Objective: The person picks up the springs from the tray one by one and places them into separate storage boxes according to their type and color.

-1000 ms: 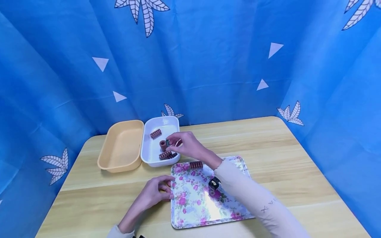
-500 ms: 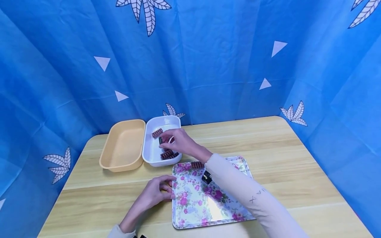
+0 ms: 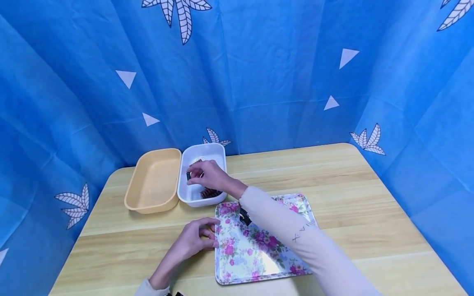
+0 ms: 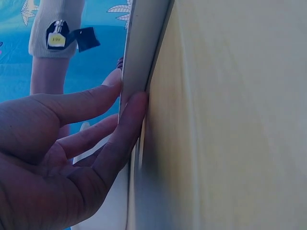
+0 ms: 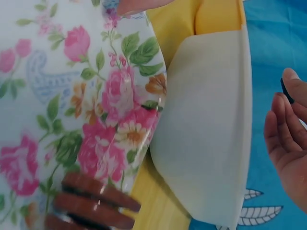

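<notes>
My right hand (image 3: 211,174) is over the white bin (image 3: 188,196), pinching a small dark green coil spring (image 3: 188,176) between thumb and fingertips. Below it in the bin lie several red-brown coil springs (image 3: 209,193), partly covered by the hand. My left hand (image 3: 190,238) grips the left edge of a flowered tray (image 3: 240,265); in the left wrist view its thumb is on the upper side of the edge and other fingers reach under it. A red-brown spring (image 5: 93,203) on the tray shows large in the right wrist view; my right arm hides it in the head view.
Against the white bin's left side stands a yellow-orange bin (image 3: 152,176). Both bins sit behind the tray on a wooden table (image 3: 370,213). Blue curtains (image 3: 259,82) hang behind and at both sides. A dark strap (image 4: 86,38) is on my right sleeve.
My right hand has moved left across the white bin, carrying the dark green spring. Its forearm now covers the spring on the tray. The left hand keeps its place on the tray edge.
</notes>
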A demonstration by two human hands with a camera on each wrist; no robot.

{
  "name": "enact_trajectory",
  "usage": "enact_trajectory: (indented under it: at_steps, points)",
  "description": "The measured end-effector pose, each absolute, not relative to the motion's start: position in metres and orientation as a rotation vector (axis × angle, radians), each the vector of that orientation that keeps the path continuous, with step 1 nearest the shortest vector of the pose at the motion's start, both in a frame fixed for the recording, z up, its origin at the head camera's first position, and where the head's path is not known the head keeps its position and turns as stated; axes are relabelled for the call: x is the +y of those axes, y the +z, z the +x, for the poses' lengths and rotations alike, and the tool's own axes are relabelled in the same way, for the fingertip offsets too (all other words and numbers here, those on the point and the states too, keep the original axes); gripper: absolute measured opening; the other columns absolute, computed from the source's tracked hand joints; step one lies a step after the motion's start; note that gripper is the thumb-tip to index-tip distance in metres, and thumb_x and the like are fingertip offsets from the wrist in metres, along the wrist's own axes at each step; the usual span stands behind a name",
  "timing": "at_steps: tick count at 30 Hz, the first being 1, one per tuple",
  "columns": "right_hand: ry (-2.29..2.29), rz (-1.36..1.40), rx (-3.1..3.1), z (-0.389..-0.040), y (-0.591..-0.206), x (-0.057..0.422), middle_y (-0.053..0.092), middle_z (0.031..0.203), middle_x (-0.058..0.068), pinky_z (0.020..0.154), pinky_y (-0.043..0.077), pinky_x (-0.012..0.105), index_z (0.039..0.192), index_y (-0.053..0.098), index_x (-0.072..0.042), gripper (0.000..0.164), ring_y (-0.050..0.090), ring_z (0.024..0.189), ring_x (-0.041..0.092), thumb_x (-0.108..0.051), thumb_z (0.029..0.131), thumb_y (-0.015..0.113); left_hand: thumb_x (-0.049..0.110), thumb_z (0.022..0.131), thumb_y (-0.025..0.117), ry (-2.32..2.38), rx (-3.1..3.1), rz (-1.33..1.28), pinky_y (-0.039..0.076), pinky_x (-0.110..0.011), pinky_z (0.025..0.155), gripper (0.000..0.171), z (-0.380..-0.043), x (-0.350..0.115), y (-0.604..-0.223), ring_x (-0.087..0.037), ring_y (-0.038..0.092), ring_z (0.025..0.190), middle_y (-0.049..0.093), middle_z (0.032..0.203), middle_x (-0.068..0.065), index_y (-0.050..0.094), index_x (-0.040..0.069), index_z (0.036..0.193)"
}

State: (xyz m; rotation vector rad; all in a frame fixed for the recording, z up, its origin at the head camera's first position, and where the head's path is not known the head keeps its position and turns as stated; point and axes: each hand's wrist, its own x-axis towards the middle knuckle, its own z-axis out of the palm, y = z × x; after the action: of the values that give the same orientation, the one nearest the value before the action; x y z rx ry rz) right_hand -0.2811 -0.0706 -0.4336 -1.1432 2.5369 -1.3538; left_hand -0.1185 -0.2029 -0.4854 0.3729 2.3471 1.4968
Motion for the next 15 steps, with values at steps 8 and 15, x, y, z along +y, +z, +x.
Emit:
enact_trajectory:
  at_steps: [8,15]
  points:
    - [-1.309,-1.077,2.546,-0.289,-0.441,-0.086,0.074,0.086,-0.003,0.076,0.054,0.01,0.122,0.073,-0.004,0.037,0.066,0.079,0.002,-0.017,0.089,0.082,-0.005,0.075,0.086,1.513,2.346,0.402,0.062,-0.025,0.068,0.058,-0.118,-0.204,-0.487,-0.019,0.07,0.081,0.065,0.102,-0.014,0.063,-0.008,0.129]
    - [-1.313,-1.056,2.514,-0.292,-0.444,-0.098,0.074,0.085,-0.003,0.073,0.054,0.012,0.122,0.072,-0.003,0.036,0.066,0.076,0.002,-0.018,0.091,0.081,-0.003,0.075,0.086,1.493,2.368,0.403,0.062,-0.025,0.069,0.058,-0.118,-0.205,-0.486,-0.016,0.07,0.08,0.065,0.102,-0.013,0.063,-0.007,0.128]
